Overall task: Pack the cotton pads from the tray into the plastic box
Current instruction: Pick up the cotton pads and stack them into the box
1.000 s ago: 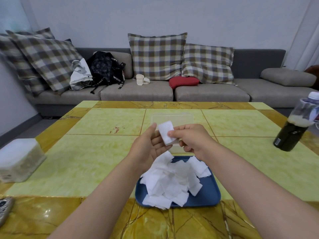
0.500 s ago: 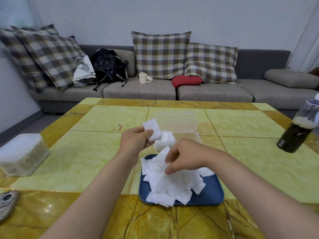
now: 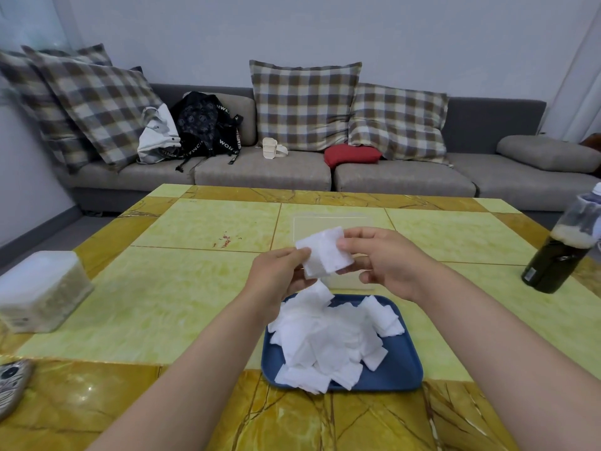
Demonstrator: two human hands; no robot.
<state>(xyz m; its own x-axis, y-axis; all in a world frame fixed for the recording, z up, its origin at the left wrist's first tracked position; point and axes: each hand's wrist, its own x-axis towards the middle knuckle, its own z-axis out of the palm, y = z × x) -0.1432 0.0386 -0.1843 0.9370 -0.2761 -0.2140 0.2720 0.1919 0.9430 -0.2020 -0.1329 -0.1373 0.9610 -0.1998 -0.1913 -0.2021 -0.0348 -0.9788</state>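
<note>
Both hands are raised over the far edge of the tray (image 3: 406,375), which sits on the counter (image 3: 195,288) close to the person. The left hand (image 3: 279,275) and the right hand (image 3: 387,262) meet at a small stack of cotton pads (image 3: 325,255). The left-hand fingers (image 3: 300,255) pinch the stack's left edge. The right-hand fingers (image 3: 353,245) curl round its right edge. This 2-handed hold probably serves to square the pads into 1 even block, so that they enter the box flat rather than loose.

The plastic box (image 3: 331,222) is clear and stands just beyond the tray, directly behind the hands. Its lid appears to stand open on the far side, though the transparent walls are hard to trace. This layout keeps the transfer path short: tray near, box far, hands between.

Both forearms reach in from the near edge and converge, with palms turned toward each other. The stack is held tilted, its far-right corner highest.

A large pile of cotton pads (image 3: 328,336) lies heaped on the tray, so packing is judged far from complete.
</note>
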